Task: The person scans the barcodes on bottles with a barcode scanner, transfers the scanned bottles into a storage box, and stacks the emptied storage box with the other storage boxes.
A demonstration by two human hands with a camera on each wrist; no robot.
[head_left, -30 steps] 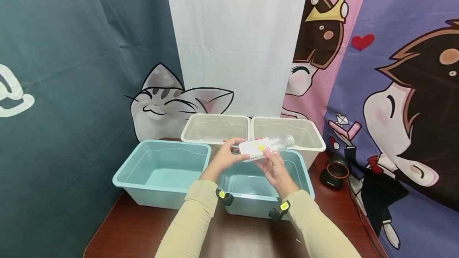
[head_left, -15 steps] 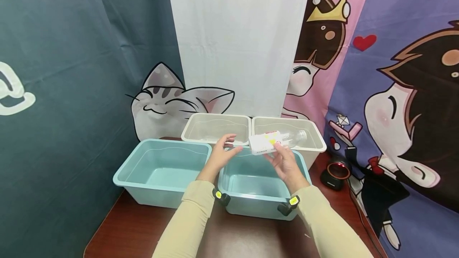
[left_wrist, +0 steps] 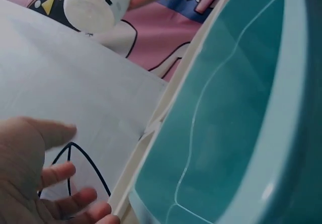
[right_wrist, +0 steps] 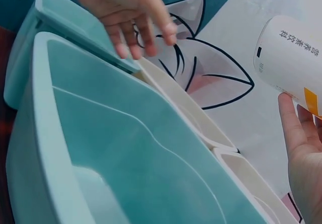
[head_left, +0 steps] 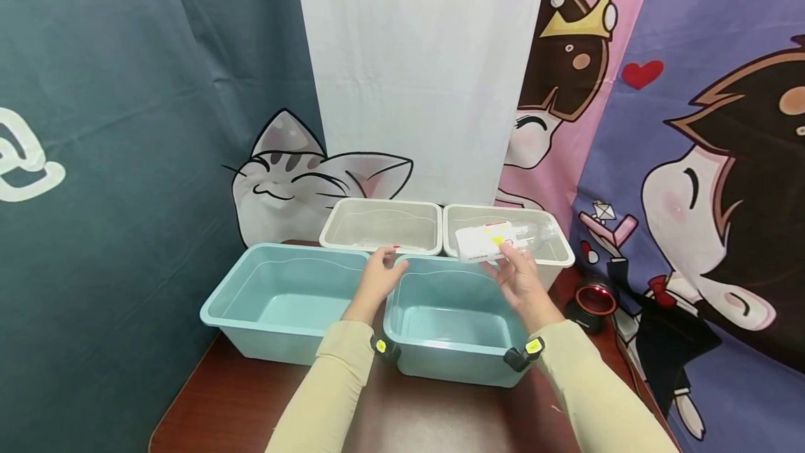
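Observation:
A clear plastic bottle (head_left: 497,240) with a white label, printed in yellow and red, lies tilted in my right hand (head_left: 523,284). The thumb and fingers grip its label side, above the front edge of the right white bin (head_left: 562,252). In the right wrist view the base end of the bottle (right_wrist: 287,53) shows, with dark characters on it. My left hand (head_left: 376,277) holds nothing; its fingers are loosely bent near the gap between the two light-blue bins. The left wrist view shows those fingers (left_wrist: 75,204) spread apart, away from the bottle (left_wrist: 98,7).
The left blue bin (head_left: 277,332) and right blue bin (head_left: 453,362) stand in front on a red-brown table (head_left: 434,418). Behind them is a left white bin (head_left: 381,203). A black round device (head_left: 591,303) sits at the right, before a cartoon-printed cloth (head_left: 421,75).
The left hand has let go of the bottle and drawn back left. The right hand has carried the bottle right and slightly up, from above the right blue bin toward the right white bin.

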